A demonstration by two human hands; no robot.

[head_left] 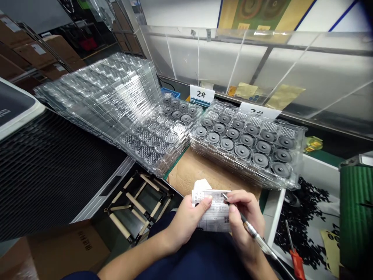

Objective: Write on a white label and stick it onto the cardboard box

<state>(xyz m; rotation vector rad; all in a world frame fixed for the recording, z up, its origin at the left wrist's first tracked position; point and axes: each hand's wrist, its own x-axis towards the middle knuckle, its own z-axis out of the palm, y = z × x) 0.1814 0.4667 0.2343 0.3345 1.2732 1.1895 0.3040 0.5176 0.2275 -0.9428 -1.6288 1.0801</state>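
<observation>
My left hand (186,217) is closed on a printed paper slip (214,216), its thumb pressing on the slip's face. A pen (253,231) is gripped in my right hand (247,216), its tip at the slip's upper right part. The slip shows printed rows and a small square code; my fingers cover parts of it. Behind it a white scrap (202,184) rests on the brown cardboard (198,165). Just beyond stands a stack of clear trays (244,146) holding round grey-black parts. To its left is another tray stack (157,134), with round parts in its far pockets.
Many nested clear trays (101,93) lean at the back left beside a black ribbed conveyor (58,167). At right, a white bin (316,175) contains small black pieces and a red-handled screwdriver (296,262), near a green cylinder (357,214). A clear panel (256,58) borders the back.
</observation>
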